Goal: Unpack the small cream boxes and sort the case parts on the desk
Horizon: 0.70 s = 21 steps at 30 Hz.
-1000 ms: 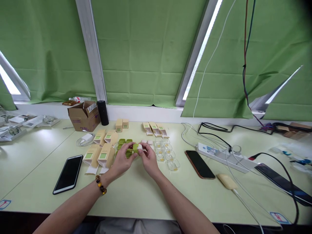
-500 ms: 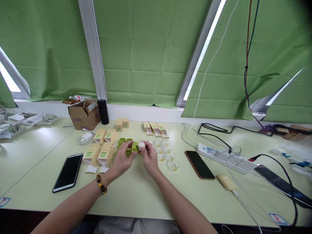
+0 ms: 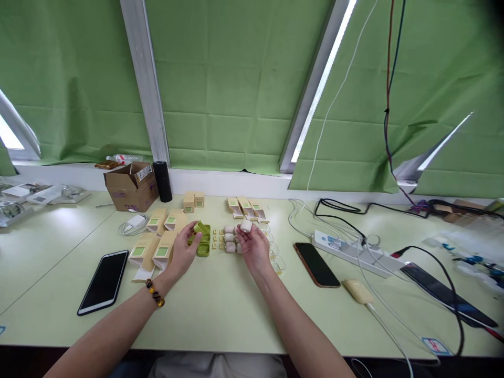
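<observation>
My left hand pinches a small green open box, tilted, above a cluster of similar green boxes. My right hand holds a small white rounded block between its fingertips. Between the hands, several white blocks stand in rows, partly covered by the right hand. Left of them are rows of tiny yellow pieces. Small clear plastic boxes lie to the right, also partly behind that hand.
Opened kraft paper boxes lie left of my left hand, beside a phone. More kraft boxes sit farther back. A second phone and a power strip with cables are on the right. A cardboard carton stands behind.
My hands have moved apart. The green box has shifted left with my left hand, the white block right with my right hand, uncovering the rows between them.
</observation>
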Motion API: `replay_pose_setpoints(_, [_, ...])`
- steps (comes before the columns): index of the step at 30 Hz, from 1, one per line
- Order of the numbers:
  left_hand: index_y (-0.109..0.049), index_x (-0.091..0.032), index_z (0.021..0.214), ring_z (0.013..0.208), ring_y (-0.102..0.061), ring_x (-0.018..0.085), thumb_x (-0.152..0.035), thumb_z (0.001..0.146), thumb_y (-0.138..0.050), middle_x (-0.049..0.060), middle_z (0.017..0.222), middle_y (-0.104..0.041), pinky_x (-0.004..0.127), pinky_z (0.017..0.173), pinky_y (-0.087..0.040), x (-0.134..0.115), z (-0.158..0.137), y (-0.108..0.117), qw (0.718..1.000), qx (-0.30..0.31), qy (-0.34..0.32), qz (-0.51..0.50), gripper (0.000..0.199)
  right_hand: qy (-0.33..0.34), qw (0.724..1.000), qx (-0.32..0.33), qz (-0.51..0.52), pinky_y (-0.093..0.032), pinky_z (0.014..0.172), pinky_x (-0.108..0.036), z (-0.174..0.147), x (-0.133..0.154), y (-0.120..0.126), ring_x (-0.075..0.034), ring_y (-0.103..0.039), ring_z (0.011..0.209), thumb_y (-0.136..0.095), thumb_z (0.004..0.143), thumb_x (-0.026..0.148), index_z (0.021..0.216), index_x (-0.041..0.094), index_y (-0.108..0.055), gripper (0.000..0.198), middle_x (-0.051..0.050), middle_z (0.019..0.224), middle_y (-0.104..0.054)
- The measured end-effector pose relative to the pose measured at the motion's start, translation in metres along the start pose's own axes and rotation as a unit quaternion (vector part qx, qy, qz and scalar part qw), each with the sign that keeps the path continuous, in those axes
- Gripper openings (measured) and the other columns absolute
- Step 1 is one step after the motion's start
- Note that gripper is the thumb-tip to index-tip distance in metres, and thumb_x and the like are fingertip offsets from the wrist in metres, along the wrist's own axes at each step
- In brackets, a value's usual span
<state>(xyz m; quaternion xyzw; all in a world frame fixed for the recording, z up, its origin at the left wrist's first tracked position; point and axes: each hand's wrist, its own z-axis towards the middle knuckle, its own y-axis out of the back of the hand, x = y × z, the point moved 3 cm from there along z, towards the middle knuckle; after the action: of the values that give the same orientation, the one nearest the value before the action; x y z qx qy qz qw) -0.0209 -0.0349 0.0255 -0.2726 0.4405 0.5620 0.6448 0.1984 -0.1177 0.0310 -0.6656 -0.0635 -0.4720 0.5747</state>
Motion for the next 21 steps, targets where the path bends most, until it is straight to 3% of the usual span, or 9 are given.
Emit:
replay_pose_setpoints(6, [-0.059, -0.019, 0.134, 0.11, -0.07, 0.025, -0.056, 0.093, -0.066, 0.013, 0.122, -0.071, 0.046, 0.102, -0.059, -0.005, -0.002, -0.001, 0.999, 0.002, 0.023, -0.022, 0.056, -0.035, 0.999, 0.015, 0.008, -0.067, 0.074, -0.038, 0.0, 0.0, -0.002, -0.024, -0.079, 0.083, -0.081, 0.083, 0.048, 0.092, 0.019, -0.065, 0.035, -0.012, 0.091, -0.081])
replay_pose_setpoints(11, [-0.059, -0.02, 0.135, 0.114, -0.069, 0.025, -0.057, 0.093, -0.065, 0.013, 0.127, -0.07, 0.046, 0.103, -0.058, -0.005, -0.003, -0.002, 1.0, 0.003, 0.019, -0.022, 0.056, -0.046, 0.999, 0.02, 0.002, -0.066, 0.069, -0.035, -0.01, 0.008, -0.012, -0.024, -0.078, 0.084, -0.083, 0.081, 0.05, 0.093, 0.02, -0.066, 0.037, -0.012, 0.092, -0.081])
replay_pose_setpoints(17, [-0.06, -0.022, 0.136, 0.122, -0.066, 0.027, -0.053, 0.095, -0.064, 0.013, 0.136, -0.067, 0.046, 0.104, -0.057, -0.006, -0.005, -0.002, 1.0, 0.004, -0.005, 0.009, 0.051, 0.077, 0.984, 0.072, -0.145, -0.063, 0.082, -0.037, -0.023, 0.034, -0.023, -0.02, -0.073, 0.088, -0.089, 0.074, 0.037, 0.112, 0.022, -0.069, 0.045, -0.004, 0.096, -0.077])
replay_pose_setpoints(19, [-0.06, -0.022, 0.136, 0.122, -0.066, 0.027, -0.052, 0.096, -0.064, 0.014, 0.136, -0.067, 0.045, 0.104, -0.057, -0.007, -0.005, -0.002, 1.0, 0.001, -0.011, 0.018, 0.051, 0.125, 0.959, 0.088, -0.239, -0.061, 0.087, -0.039, -0.025, 0.042, -0.02, -0.021, -0.071, 0.094, -0.089, 0.073, 0.034, 0.111, 0.023, -0.07, 0.044, -0.005, 0.102, -0.076])
replay_pose_setpoints(21, [-0.06, -0.022, 0.136, 0.121, -0.066, 0.026, -0.052, 0.096, -0.064, 0.014, 0.135, -0.067, 0.044, 0.104, -0.057, -0.008, -0.005, -0.002, 1.0, 0.0, -0.017, 0.023, 0.051, 0.169, 0.917, 0.117, -0.343, -0.06, 0.089, -0.041, -0.027, 0.048, -0.013, -0.023, -0.07, 0.097, -0.085, 0.077, 0.033, 0.111, 0.023, -0.071, 0.038, -0.007, 0.109, -0.075])
